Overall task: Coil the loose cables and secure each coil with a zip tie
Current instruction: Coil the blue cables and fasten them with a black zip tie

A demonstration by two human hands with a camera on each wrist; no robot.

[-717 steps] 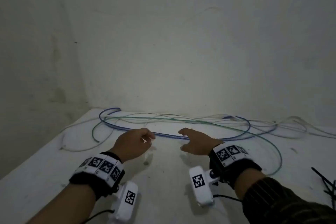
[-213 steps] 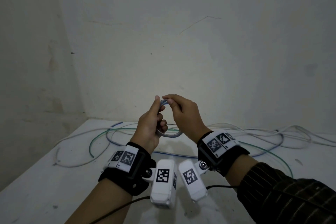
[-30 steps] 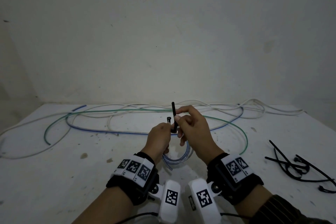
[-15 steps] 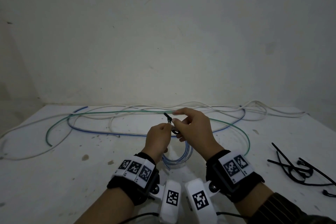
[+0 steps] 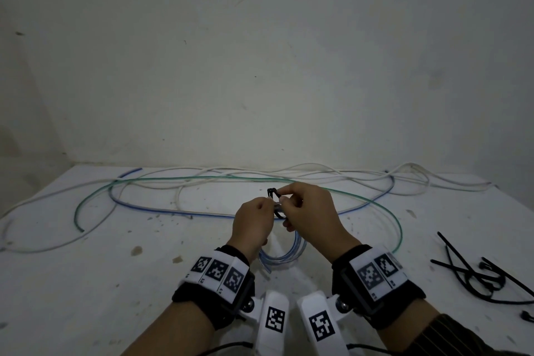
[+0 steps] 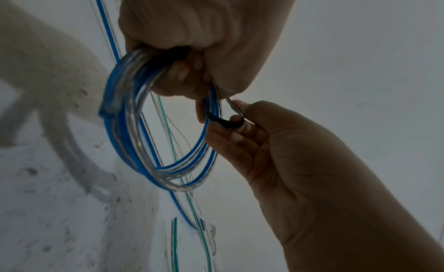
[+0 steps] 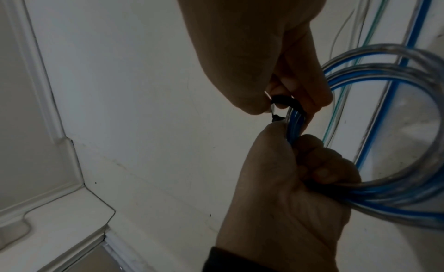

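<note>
Bent over since a second ago, the black zip tie [image 5: 274, 202] no longer stands upright above the knuckles; it now curls in a loop around the top of the coil. On the white table [image 5: 86, 283] the loose cables [image 5: 202, 179] lie much as before, and the spare zip ties [image 5: 476, 274] rest at the right edge. Held above the table, the blue-striped clear coil [image 6: 153, 135] hangs from the left hand [image 5: 254, 222], whose fingers are curled round its strands. Just beside it, the right hand [image 5: 312, 217] pinches the tie's loop between thumb and fingers.
</note>
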